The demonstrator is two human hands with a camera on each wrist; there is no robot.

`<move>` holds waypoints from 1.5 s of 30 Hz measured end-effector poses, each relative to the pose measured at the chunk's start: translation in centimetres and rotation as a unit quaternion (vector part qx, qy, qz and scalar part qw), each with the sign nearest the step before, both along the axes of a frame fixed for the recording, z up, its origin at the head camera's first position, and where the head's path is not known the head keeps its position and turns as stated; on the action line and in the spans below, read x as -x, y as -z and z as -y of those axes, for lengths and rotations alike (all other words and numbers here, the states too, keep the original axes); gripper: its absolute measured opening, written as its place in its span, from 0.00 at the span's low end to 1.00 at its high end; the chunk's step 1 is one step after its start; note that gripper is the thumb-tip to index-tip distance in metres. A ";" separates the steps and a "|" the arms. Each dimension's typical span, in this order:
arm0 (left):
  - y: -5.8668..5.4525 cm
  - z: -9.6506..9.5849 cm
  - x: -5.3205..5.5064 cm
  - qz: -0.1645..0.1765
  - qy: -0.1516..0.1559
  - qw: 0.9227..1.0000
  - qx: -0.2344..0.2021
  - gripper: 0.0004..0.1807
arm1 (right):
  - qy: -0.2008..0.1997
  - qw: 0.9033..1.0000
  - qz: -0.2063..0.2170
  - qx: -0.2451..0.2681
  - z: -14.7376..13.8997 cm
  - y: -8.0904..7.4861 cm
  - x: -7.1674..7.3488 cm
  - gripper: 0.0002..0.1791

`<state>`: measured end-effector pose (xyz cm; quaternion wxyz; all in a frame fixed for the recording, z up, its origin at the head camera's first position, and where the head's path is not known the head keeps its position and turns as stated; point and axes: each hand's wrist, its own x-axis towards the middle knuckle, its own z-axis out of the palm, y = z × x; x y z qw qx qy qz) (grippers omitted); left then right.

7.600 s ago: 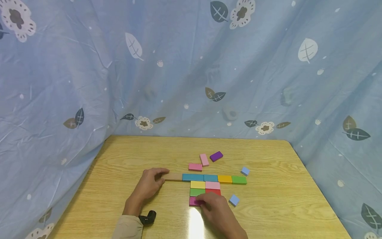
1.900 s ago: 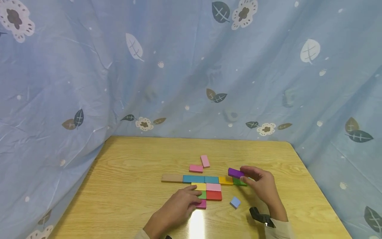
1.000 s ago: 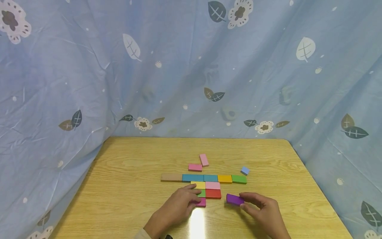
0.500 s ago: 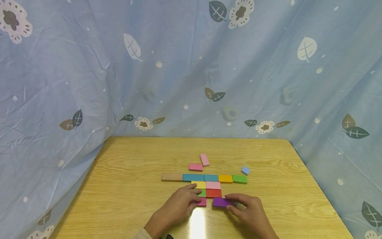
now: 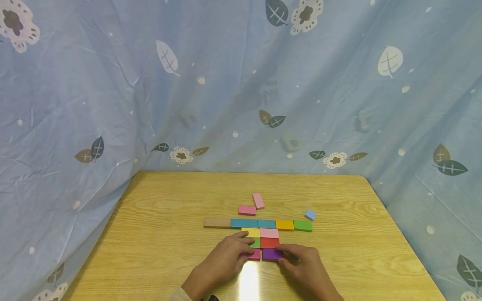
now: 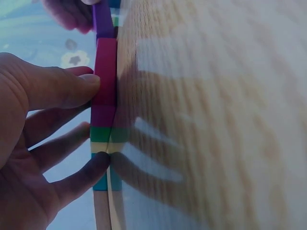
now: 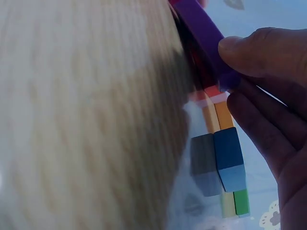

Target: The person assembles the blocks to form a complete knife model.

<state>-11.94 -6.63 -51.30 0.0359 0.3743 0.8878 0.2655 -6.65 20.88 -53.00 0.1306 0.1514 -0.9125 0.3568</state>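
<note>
My right hand (image 5: 306, 267) pinches one end of a purple block (image 5: 272, 254) between thumb and fingers. The block lies in front of the red block (image 5: 269, 243), a narrow gap to the right of the magenta block (image 5: 254, 254). My left hand (image 5: 226, 260) rests its spread fingertips on the left side of the magenta, green (image 5: 257, 243) and yellow (image 5: 251, 230) blocks. In the left wrist view its thumb (image 6: 88, 85) presses the magenta block's near edge. A light pink block (image 5: 269, 233) sits behind the red one. The right hand mostly hides a small blue block (image 7: 230, 153).
Behind the stack runs a row: a tan block (image 5: 217, 222), two blue ones (image 5: 244, 223), an orange one (image 5: 284, 225) and a green end block (image 5: 303, 225). Farther back lie a dark pink block (image 5: 247, 210), a pale pink block (image 5: 258, 201) and a light-blue block (image 5: 310, 215).
The right hand has picked up the purple block at the back and brought it forward and left, beside the magenta block. The left hand has moved from the tan block to the stack.
</note>
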 end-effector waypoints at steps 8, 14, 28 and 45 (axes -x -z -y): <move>-0.1 0.1 0.1 -0.006 0.002 1.000 -0.005 0.11 | -0.015 0.999 -0.029 -0.019 0.4 0.2 0.1 0.23; 0.0 0.1 0.1 -0.021 0.009 0.999 -0.024 0.10 | -0.022 0.998 -0.041 -0.041 0.6 0.0 0.3 0.24; 0.0 0.0 0.2 -0.035 0.019 0.999 -0.037 0.09 | -0.022 0.998 -0.017 -0.061 1.1 -0.8 0.4 0.22; 0.0 -0.1 0.0 -0.049 0.022 0.999 -0.006 0.09 | -0.024 0.996 -0.050 -0.067 1.1 -0.3 0.6 0.21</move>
